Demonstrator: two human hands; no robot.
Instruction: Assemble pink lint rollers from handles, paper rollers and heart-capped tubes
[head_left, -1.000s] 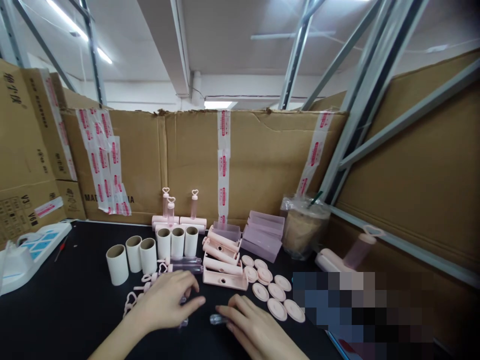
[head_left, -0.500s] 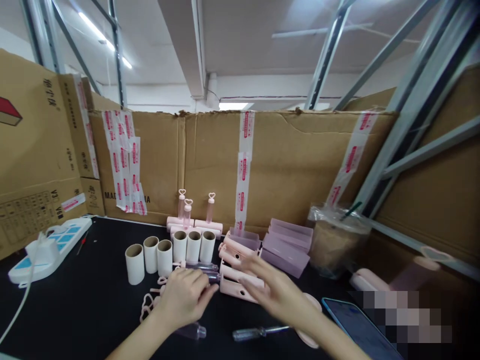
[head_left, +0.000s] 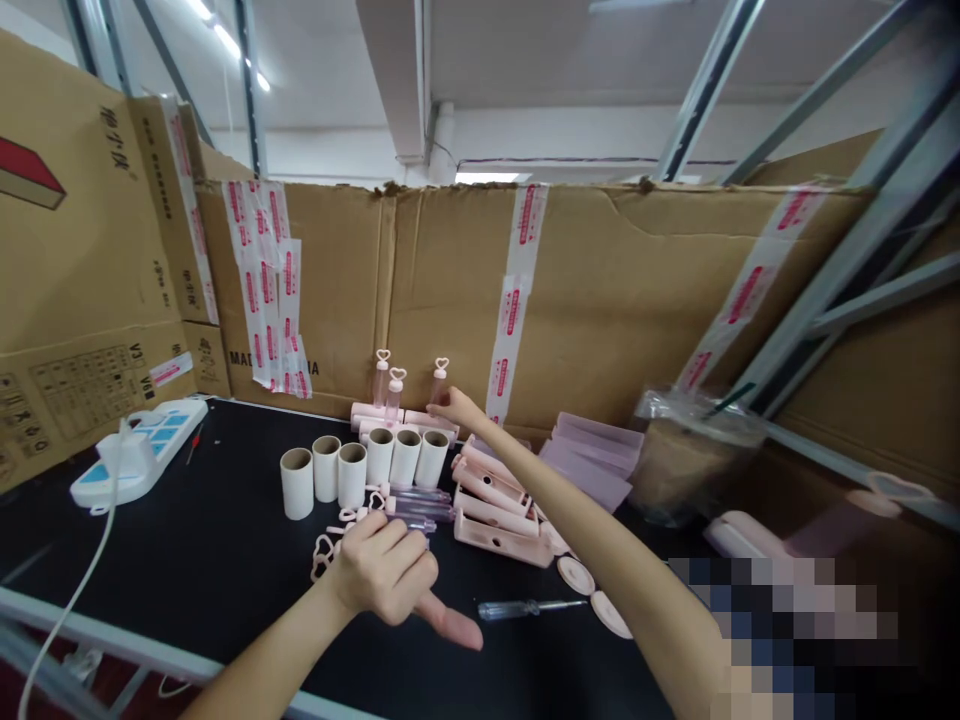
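My left hand (head_left: pixel 394 570) is over the front of the table, fingers curled, thumb pointing right; its palm is hidden. Under it lie pink heart-shaped handles (head_left: pixel 322 555) and clear purple tubes (head_left: pixel 420 507). My right hand (head_left: pixel 454 408) reaches to the back, fingers pinched at an upright heart-topped pink piece (head_left: pixel 440 376) with a purple tube. Two similar pieces (head_left: pixel 382 378) stand to its left. White cardboard rolls (head_left: pixel 297 485) stand in front of them. Pink open housings (head_left: pixel 499 535) lie below my right forearm.
A screwdriver (head_left: pixel 529 608) and pink round discs (head_left: pixel 576 575) lie at the front right. Behind are purple translucent covers (head_left: pixel 589 465) and a plastic-lined brown container (head_left: pixel 675 470). A power strip (head_left: pixel 142 455) with a white cable is at left. Cardboard walls (head_left: pixel 442 270) border the table.
My right hand has moved from above the pink housings to the upright piece at the back. My left hand's thumb now points outward. The view has shifted.
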